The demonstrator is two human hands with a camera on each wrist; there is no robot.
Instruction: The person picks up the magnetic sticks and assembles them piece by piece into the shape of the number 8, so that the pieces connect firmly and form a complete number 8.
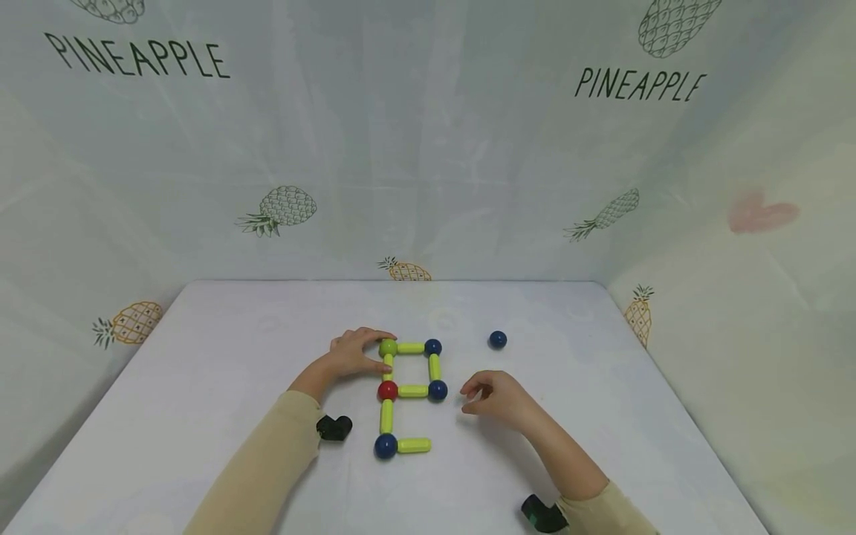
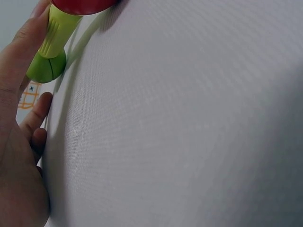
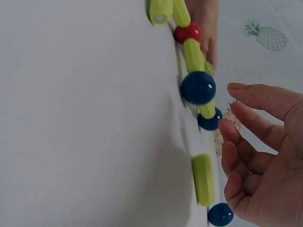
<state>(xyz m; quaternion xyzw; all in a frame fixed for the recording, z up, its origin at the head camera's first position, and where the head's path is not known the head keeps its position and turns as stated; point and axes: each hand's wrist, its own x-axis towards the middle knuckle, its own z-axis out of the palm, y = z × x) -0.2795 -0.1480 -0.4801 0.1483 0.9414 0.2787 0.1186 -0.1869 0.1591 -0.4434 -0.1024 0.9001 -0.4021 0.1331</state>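
A flat figure of yellow-green magnetic sticks and coloured balls lies on the white table: a square on top with a green ball [image 1: 388,348], a red ball [image 1: 387,391] and two blue balls at its corners. Below the red ball, a stick [image 1: 386,417] leads down to another blue ball [image 1: 386,446], from which a stick [image 1: 414,445] points right with its end free. My left hand [image 1: 349,352] holds the upper left corner, forefinger at the green ball and thumb against the left stick [image 2: 57,33]. Just right of the square, my right hand [image 1: 498,397] hovers with loosely bent fingers, holding nothing.
A loose blue ball [image 1: 498,339] sits beyond my right hand. In the right wrist view a loose yellow-green stick [image 3: 204,179] lies near that ball; the hand hides it from the head view. Black wrist cameras [image 1: 545,514] show by both sleeves. A pineapple-print curtain hangs behind.
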